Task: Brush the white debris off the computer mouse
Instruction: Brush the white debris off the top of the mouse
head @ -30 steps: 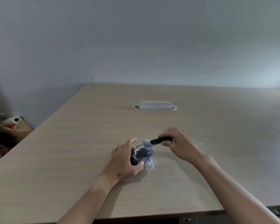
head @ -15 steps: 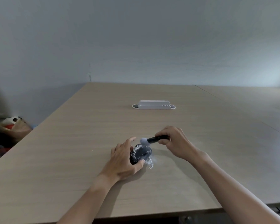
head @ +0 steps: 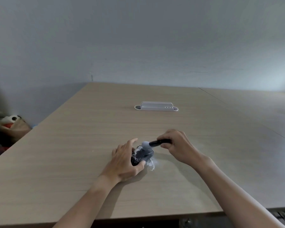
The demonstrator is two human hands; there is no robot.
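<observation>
From my seat I see two bare forearms coming in from the bottom edge of the view, with no sleeve on either one as far up as the picture shows. The left hand (head: 125,160) and the right hand (head: 179,145) wear no gloves. I can make out no ring, watch, band or marking on either wrist or on the fingers (head: 132,142), and the nails look short and plain.

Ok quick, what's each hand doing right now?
Left hand: closed around the black computer mouse, steadying it on the table.
Right hand: closed on the small brush, tip at the mouse.
</observation>
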